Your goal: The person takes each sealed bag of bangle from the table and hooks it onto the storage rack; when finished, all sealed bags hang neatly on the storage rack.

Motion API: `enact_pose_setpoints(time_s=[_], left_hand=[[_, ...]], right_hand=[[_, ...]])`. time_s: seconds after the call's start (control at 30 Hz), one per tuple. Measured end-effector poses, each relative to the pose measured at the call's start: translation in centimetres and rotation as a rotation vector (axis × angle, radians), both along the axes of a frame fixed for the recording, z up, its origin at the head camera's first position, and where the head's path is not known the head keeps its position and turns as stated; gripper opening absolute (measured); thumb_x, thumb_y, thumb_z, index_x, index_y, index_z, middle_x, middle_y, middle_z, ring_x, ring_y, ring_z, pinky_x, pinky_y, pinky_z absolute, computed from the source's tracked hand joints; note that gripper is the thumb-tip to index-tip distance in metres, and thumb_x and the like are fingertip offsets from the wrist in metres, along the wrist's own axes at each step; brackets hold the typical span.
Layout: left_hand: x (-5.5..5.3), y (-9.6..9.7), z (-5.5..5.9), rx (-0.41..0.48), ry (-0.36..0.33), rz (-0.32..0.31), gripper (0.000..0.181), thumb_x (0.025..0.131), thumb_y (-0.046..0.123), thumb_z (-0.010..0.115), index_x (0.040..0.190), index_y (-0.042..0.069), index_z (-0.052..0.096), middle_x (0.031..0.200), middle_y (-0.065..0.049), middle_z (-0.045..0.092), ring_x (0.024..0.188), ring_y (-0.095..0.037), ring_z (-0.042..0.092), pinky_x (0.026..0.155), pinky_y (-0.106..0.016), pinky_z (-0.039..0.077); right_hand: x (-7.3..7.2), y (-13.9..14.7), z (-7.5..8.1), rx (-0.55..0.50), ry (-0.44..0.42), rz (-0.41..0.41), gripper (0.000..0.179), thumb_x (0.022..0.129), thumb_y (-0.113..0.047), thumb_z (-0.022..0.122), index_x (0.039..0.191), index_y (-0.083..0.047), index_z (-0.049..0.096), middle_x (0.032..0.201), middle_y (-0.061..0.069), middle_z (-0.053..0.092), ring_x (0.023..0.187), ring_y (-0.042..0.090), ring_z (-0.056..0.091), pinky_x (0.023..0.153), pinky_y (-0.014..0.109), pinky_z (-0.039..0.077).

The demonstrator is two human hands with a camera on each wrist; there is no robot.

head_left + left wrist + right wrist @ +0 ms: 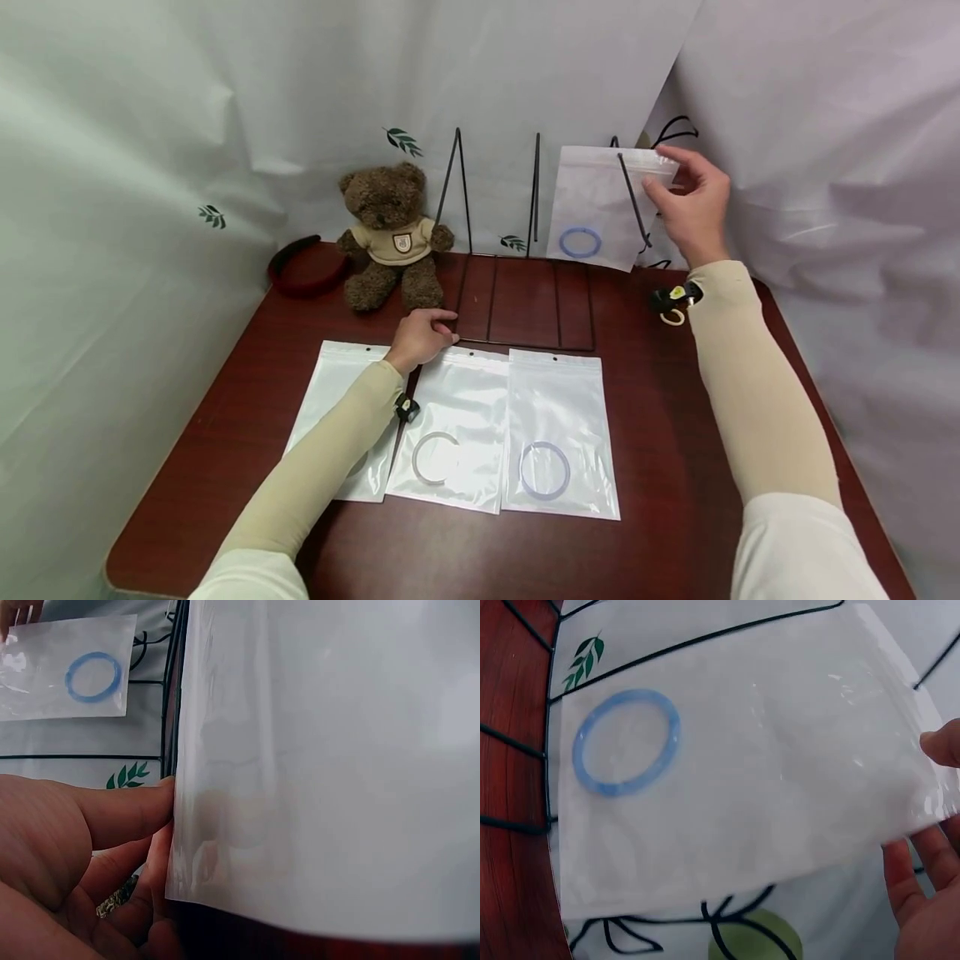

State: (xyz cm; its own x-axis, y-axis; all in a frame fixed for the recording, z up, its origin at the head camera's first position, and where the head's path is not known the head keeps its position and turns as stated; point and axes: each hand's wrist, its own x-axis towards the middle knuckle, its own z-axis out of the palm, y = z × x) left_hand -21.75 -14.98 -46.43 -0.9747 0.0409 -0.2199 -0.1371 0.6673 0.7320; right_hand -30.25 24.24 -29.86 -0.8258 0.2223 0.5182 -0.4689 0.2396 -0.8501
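My right hand (693, 200) pinches the top right corner of a clear zip bag (600, 187) between thumb and fingers. A blue bangle (580, 242) lies in the bag's lower corner. The bag hangs at the right-hand prong of a black wire rack (525, 343); one wire passes in front of it. Whether that wire goes through the bag's hole I cannot tell. At the rack's front left corner, my left hand (422, 337) holds the wire between thumb and finger. Just below that hand lies a flat bag (468, 392) with a pale bangle (433, 458).
Another bag (558, 392) with a lilac bangle (544, 471) lies to the right, and a third bag (333, 375) sits partly under my left forearm. A brown teddy bear (393, 237) and a dark red headband (303, 283) stand behind on the left. White curtains (112, 250) surround the table.
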Motion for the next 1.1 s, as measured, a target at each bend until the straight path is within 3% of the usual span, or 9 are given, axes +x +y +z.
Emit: enact_pose_setpoints(time_s=[0.23, 0.47, 0.67, 0.83, 0.97, 1.1], left_hand=[[0.0, -0.1, 0.0, 0.005, -0.006, 0.000, 0.043, 0.090, 0.026, 0.076, 0.131, 0.025, 0.067, 0.090, -0.001, 0.073, 0.069, -0.019, 0.064, 0.057, -0.029, 0.047], [-0.1, 0.0, 0.0, 0.002, -0.004, -0.001, 0.042, 0.089, 0.027, 0.076, 0.131, 0.025, 0.067, 0.090, -0.001, 0.073, 0.071, -0.019, 0.064, 0.059, -0.029, 0.047], [0.0, 0.1, -0.1, -0.007, 0.004, 0.001, 0.042, 0.090, 0.028, 0.076, 0.131, 0.026, 0.067, 0.091, 0.000, 0.073, 0.072, -0.018, 0.063, 0.060, -0.029, 0.047], [0.1, 0.2, 0.0, 0.000, 0.004, 0.005, 0.041, 0.090, 0.027, 0.075, 0.131, 0.025, 0.068, 0.091, -0.001, 0.072, 0.070, -0.019, 0.062, 0.059, -0.029, 0.046], [0.2, 0.2, 0.0, -0.011, 0.014, 0.006, 0.040, 0.091, 0.028, 0.075, 0.130, 0.025, 0.068, 0.091, 0.000, 0.072, 0.070, -0.019, 0.062, 0.060, -0.030, 0.046], [0.2, 0.2, 0.0, -0.034, 0.023, -0.006, 0.040, 0.092, 0.028, 0.074, 0.131, 0.025, 0.067, 0.091, 0.001, 0.072, 0.071, -0.018, 0.062, 0.062, -0.029, 0.046]], right_hand=[[1.1, 3.3, -0.8, 0.010, -0.045, -0.059, 0.041, 0.080, -0.005, 0.079, 0.120, -0.014, 0.074, 0.109, -0.003, 0.074, 0.105, 0.011, 0.067, 0.084, 0.020, 0.051], [4.7, 4.5, -2.6, 0.044, -0.002, -0.070, 0.032, 0.081, -0.002, 0.078, 0.113, -0.002, 0.074, 0.096, -0.007, 0.074, 0.093, 0.009, 0.068, 0.078, 0.017, 0.052], [8.4, 3.7, -5.9, 0.208, -0.070, 0.058, 0.033, 0.083, 0.000, 0.077, 0.115, 0.007, 0.069, 0.102, -0.006, 0.073, 0.091, 0.003, 0.068, 0.078, 0.013, 0.053], [10.8, 2.6, -9.0, 0.389, -0.190, 0.150, 0.036, 0.087, -0.009, 0.077, 0.122, -0.006, 0.069, 0.113, 0.008, 0.072, 0.094, 0.003, 0.065, 0.078, 0.011, 0.051], [11.7, 1.7, -11.3, 0.520, -0.266, 0.200, 0.037, 0.089, -0.023, 0.078, 0.124, -0.017, 0.068, 0.120, 0.005, 0.071, 0.102, 0.017, 0.066, 0.086, 0.025, 0.053], [12.3, 1.0, -13.1, 0.597, -0.325, 0.270, 0.044, 0.088, -0.028, 0.079, 0.128, -0.014, 0.066, 0.125, 0.005, 0.069, 0.112, 0.028, 0.066, 0.094, 0.044, 0.052]])
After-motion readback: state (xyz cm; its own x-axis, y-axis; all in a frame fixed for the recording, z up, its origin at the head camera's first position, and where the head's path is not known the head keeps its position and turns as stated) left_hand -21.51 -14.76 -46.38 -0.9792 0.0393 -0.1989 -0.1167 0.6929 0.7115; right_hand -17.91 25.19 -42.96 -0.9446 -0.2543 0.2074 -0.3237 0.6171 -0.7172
